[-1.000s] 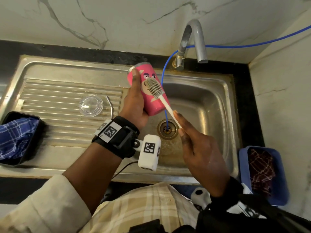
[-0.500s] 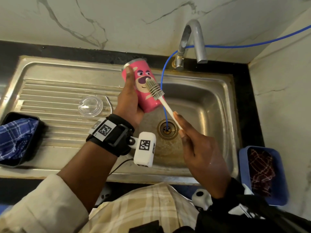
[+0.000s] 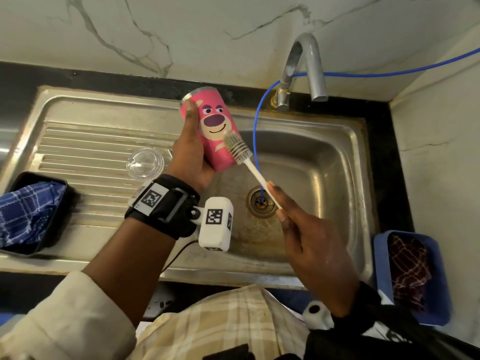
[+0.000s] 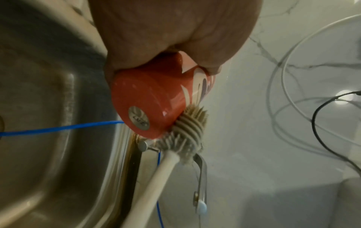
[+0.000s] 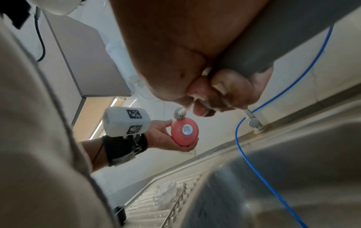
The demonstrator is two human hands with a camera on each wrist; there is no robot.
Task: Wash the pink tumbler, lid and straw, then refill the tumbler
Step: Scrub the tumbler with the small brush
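The left hand [image 3: 191,157] grasps the pink tumbler [image 3: 213,131] tilted over the sink [image 3: 324,162] — the right hand [image 3: 309,245] pinches the brush [image 3: 237,148], bristles touching its lower side.

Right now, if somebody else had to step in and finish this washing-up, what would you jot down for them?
Left hand grips the pink tumbler, tilted over the sink, open end away from the person.
Right hand pinches the handle of the bottle brush; its bristles touch the tumbler's outer wall near the base.
The clear lid lies on the draining board; the straw seems to lie beside it.
The tap shows no running water.
Under way: scrubbing the tumbler's outside. Whether the inside is scrubbed cannot be told.
Left: rinse the tumbler, wash lid and straw, refill.
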